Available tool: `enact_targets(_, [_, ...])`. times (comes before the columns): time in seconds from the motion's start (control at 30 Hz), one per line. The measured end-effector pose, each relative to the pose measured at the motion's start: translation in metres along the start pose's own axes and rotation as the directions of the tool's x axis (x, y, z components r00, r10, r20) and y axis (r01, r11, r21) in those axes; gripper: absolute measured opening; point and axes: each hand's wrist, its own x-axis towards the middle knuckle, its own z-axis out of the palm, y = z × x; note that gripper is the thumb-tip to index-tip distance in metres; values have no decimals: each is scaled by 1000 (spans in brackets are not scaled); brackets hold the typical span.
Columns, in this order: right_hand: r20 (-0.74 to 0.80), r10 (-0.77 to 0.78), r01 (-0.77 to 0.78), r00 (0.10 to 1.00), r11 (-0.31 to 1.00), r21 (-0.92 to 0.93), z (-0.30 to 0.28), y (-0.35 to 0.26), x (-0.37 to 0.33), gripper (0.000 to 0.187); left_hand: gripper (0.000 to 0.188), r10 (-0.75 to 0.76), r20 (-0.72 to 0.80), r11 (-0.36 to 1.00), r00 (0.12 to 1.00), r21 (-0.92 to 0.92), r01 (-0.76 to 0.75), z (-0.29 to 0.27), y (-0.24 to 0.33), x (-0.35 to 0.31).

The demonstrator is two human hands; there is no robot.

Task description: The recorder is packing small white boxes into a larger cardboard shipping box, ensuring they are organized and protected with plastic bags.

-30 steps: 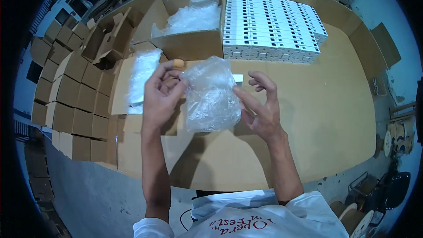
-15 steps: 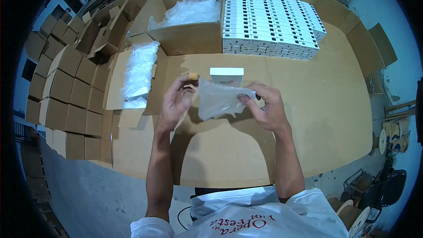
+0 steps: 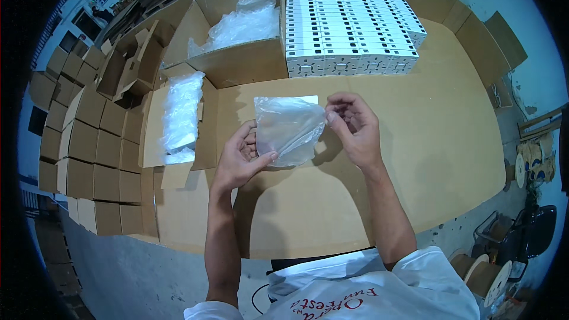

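A clear plastic bag (image 3: 287, 133) hangs spread out between my two hands. My left hand (image 3: 239, 157) is closed on its lower left part, with the thumb on the front. At the bag's upper right corner, my right hand (image 3: 357, 130) pinches the edge between thumb and forefinger. Behind the bag is a small white box (image 3: 310, 99); only its top edge shows, and the rest is covered by the bag.
An open carton (image 3: 249, 62) of clear bags stands at the back left. White boxes (image 3: 352, 62) are stacked in rows at the back. A smaller carton (image 3: 207, 130) on the left holds plastic-wrapped items (image 3: 181, 115). Brown boxes (image 3: 86, 178) are piled farther left.
The crumpled bag has been spread flatter and now covers most of the white box. My left hand, which was apart from it, has taken hold of its lower left. The view has shifted slightly.
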Motion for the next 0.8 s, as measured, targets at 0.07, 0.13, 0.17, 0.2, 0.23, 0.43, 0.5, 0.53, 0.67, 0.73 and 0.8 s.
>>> enact_targets(0.07, [-44,-59,61,997,997,52,2,-7,2,17,66,11,-7,1000,1000,13,-11,1,2,0])
enact_targets(0.13, [68,-140,148,988,980,-136,1,-11,3,21,66,-7,0,1000,1000,6,7,2,8,1])
enact_targets(0.17, [66,-141,149,988,980,-136,1,-10,4,21,66,-7,2,1000,1000,7,7,2,8,2])
enact_targets(0.2, [89,-153,168,984,967,-194,1,-8,4,21,66,-22,8,1000,1000,10,22,1,8,4])
enact_targets(0.23, [113,-164,188,980,950,-251,0,-5,5,20,66,-38,13,999,999,12,38,1,9,5])
enact_targets(0.43, [-16,-141,140,990,989,-51,-15,11,12,18,66,-43,55,997,998,62,40,-4,6,7])
enact_targets(0.5, [-23,-172,171,985,984,-44,-19,8,14,19,66,-53,61,996,997,69,48,-5,4,8])
enact_targets(0.53, [-30,-204,203,978,978,-38,-19,4,15,20,66,-61,68,995,996,77,55,-5,4,8])
enact_targets(0.67, [83,-150,166,985,955,-247,-6,-10,8,22,65,-54,55,995,997,83,49,-3,2,6])
enact_targets(0.73, [158,-132,187,979,892,-412,-4,-8,7,19,63,-64,59,994,996,96,58,0,4,7])
enact_targets(0.8, [165,-129,183,978,908,-377,-6,-5,7,17,63,-64,62,993,996,108,57,-2,2,7])
